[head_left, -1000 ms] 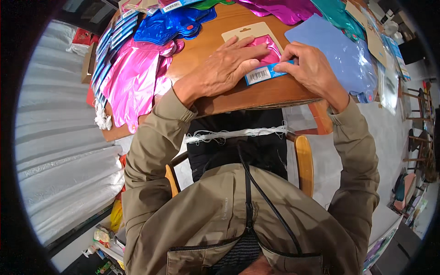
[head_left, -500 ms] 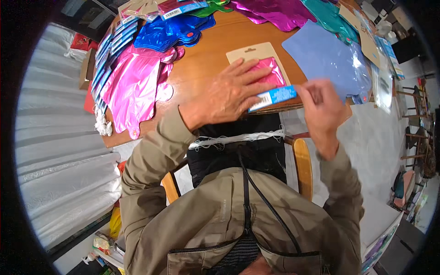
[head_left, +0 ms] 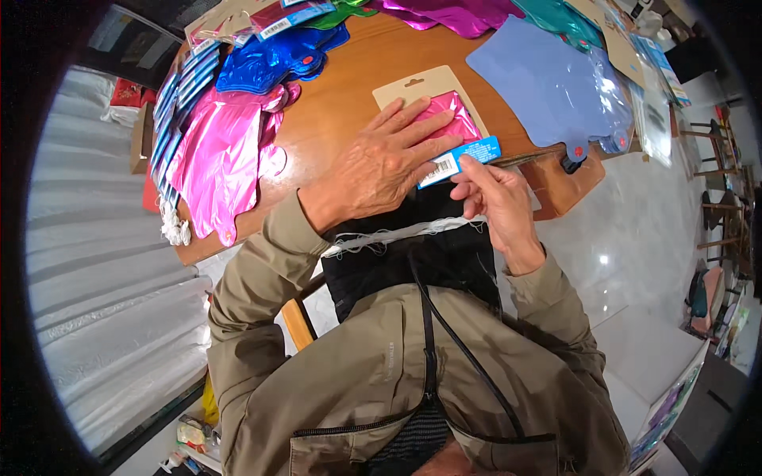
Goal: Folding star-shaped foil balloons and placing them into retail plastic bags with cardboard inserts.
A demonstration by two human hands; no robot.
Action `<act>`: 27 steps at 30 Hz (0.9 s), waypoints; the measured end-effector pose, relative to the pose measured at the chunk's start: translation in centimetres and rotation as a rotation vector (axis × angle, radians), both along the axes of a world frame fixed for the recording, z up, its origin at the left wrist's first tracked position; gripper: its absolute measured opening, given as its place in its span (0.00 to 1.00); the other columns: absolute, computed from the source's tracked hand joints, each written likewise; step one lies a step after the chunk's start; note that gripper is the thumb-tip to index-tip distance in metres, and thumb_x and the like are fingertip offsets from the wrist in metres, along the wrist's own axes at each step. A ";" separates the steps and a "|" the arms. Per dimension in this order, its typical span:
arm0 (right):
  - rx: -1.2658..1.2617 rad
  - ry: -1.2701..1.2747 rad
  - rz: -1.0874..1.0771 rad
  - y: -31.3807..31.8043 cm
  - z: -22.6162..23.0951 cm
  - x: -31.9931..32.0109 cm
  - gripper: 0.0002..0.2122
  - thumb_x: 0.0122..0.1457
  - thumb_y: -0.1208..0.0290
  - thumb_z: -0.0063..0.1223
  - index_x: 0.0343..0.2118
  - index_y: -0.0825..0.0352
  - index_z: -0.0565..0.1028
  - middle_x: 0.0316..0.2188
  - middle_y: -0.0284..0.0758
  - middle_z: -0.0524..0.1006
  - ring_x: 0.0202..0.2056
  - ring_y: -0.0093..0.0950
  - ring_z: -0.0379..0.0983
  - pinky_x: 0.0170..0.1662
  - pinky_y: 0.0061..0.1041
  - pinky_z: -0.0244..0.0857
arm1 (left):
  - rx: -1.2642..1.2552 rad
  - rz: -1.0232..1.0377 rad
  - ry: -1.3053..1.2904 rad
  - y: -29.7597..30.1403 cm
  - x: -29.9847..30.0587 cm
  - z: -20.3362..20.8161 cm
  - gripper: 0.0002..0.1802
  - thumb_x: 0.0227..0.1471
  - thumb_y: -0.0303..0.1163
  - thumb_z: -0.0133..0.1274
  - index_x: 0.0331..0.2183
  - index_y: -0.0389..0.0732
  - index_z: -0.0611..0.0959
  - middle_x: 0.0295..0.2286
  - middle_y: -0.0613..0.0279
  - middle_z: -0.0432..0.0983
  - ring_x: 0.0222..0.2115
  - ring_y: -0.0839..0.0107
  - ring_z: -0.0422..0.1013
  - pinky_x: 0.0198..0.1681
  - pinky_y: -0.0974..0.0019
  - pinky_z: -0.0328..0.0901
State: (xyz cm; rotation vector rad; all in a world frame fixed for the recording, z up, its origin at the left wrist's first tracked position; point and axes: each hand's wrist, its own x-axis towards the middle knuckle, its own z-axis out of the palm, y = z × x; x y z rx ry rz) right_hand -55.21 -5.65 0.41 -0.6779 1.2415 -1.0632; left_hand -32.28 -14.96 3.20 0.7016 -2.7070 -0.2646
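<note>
At the table's near edge lies a tan cardboard card [head_left: 422, 83] with a hang slot. On it is a folded pink foil balloon [head_left: 454, 117] in shiny clear wrap. My left hand [head_left: 385, 163] rests flat across the foil and card, fingers stretched out and slightly apart. Along the near side of the pack runs a blue paper label [head_left: 480, 149] with a barcode. My right hand [head_left: 502, 198] is closed at the label's lower edge, thumb on top and the other fingers curled beneath.
Pink foil balloons [head_left: 214, 151] and a row of blue-edged packs [head_left: 186, 91] lie at left. Dark blue foil balloons [head_left: 262, 63] sit at the back left. A pale blue foil balloon [head_left: 548, 87] overhangs the right edge, with a brown stool [head_left: 567, 186] below.
My right hand has moved left and down from the label's right end to its lower edge. My left hand stays on the pack, and the whole view has shifted slightly.
</note>
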 end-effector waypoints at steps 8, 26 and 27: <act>-0.026 -0.053 -0.101 0.0 -0.3 1.4 0.17 0.68 0.58 0.66 0.31 0.70 0.85 0.22 0.35 0.81 0.17 0.18 0.68 0.22 0.15 0.61 | 0.022 -0.018 -0.044 0.3 0.2 0.6 0.31 0.69 0.38 0.52 0.71 0.51 0.72 0.73 0.61 0.63 0.74 0.51 0.55 0.79 0.44 0.49; 0.001 0.021 -0.156 0.4 0.6 2.7 0.18 0.68 0.59 0.64 0.29 0.71 0.82 0.21 0.37 0.79 0.19 0.22 0.72 0.25 0.18 0.67 | 0.004 -0.182 -0.147 -1.7 -0.6 0.6 0.37 0.70 0.45 0.46 0.75 0.48 0.64 0.76 0.62 0.53 0.78 0.55 0.45 0.81 0.42 0.37; -0.007 0.021 -0.153 0.5 0.5 2.8 0.18 0.68 0.59 0.64 0.29 0.71 0.82 0.21 0.37 0.80 0.19 0.23 0.73 0.26 0.18 0.68 | 0.011 -0.184 -0.144 -1.7 -0.6 0.7 0.37 0.70 0.45 0.47 0.75 0.48 0.64 0.76 0.62 0.53 0.78 0.55 0.45 0.81 0.42 0.37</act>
